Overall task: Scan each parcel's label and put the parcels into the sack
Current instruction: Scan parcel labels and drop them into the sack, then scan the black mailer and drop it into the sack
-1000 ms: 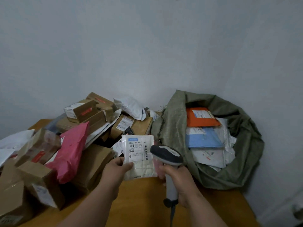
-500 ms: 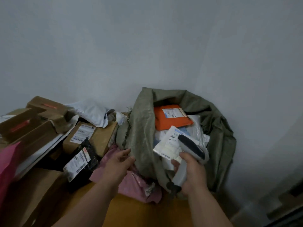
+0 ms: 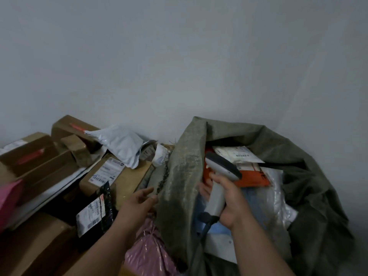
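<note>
Left of the hands lie unscanned parcels (image 3: 103, 174). The left hand (image 3: 139, 204) hangs relaxed and empty; the right hand (image 3: 229, 200) clasps the scanner (image 3: 219, 176) over the sack (image 3: 298, 196), white parcel (image 3: 237, 154) inside — seemingly between parcels; next, pick another.
</note>
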